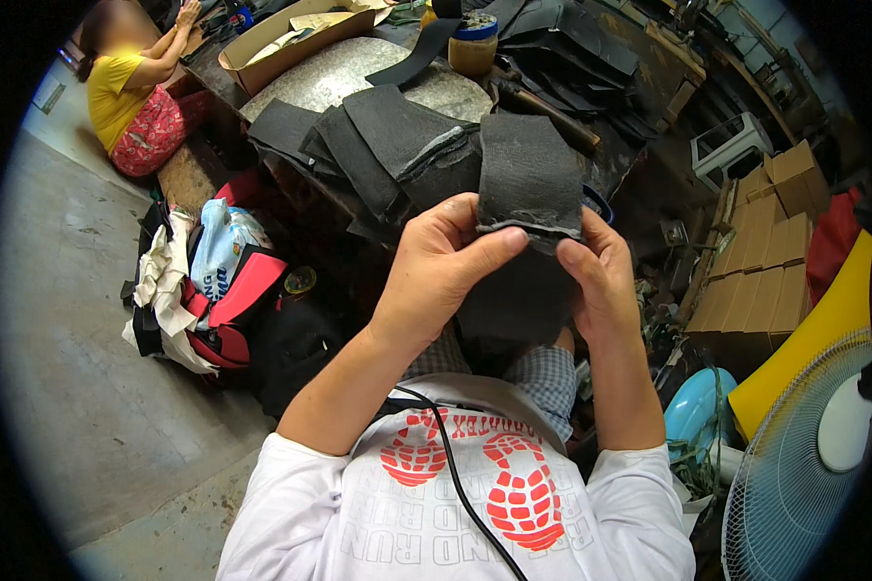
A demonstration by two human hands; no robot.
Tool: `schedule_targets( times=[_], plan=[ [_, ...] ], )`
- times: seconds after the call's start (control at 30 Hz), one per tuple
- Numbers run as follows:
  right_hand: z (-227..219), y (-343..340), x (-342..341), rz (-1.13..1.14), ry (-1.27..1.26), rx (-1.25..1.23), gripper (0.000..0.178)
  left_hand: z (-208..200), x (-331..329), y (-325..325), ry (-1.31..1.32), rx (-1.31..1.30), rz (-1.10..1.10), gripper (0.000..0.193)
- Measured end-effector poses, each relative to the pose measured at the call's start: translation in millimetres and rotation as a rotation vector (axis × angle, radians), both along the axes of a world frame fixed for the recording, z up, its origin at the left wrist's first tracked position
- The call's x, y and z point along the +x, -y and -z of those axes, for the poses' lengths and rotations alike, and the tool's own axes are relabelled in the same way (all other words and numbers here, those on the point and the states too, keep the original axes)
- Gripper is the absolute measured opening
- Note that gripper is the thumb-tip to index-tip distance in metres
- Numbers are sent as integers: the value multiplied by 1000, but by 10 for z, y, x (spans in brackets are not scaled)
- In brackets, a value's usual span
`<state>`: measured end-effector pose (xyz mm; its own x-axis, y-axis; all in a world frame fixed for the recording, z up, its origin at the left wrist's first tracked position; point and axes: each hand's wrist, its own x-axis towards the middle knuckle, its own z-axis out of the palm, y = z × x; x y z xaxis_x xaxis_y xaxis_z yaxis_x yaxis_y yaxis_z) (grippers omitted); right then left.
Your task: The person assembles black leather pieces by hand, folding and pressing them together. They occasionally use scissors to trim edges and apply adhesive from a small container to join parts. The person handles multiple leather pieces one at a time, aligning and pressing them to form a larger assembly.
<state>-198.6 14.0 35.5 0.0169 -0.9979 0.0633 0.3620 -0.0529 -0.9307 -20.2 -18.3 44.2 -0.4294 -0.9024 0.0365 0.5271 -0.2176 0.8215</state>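
A black sheet piece point(531, 172), leather-like and textured, is held up in front of me by both hands. Along its lower edge runs a pale, rough strip, pinched between thumbs and fingers. My left hand point(452, 254) grips the left end of that edge, its thumb lying along the strip. At the right end, my right hand point(596, 271) pinches the same edge. Below the hands hangs more black material point(513, 300); whether it is one with the upper piece I cannot tell. Just beyond lie stacked black pieces point(397, 136) on the work table, some with pale edges.
A round stone slab point(329, 73) lies on the table, with a cardboard box point(291, 44) and a glue jar point(473, 48) nearby. Scraps point(228, 281) pile up at left. Brown cartons point(761, 261) and a fan point(804, 465) stand at right. Another person point(131, 92) sits far left.
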Motion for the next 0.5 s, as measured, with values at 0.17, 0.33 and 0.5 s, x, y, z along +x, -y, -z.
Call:
schedule_targets(
  times=[0.17,0.33,0.5],
  plan=[
    [9,0,80,50,9,17,40,48,27,-7,55,9,11,28],
    [55,16,76,5,-7,20,37,91,40,-33,-1,27,8,31],
    [84,14,115,22,53,13,28,111,28,-35,113,-76,-28,29]
  ],
)
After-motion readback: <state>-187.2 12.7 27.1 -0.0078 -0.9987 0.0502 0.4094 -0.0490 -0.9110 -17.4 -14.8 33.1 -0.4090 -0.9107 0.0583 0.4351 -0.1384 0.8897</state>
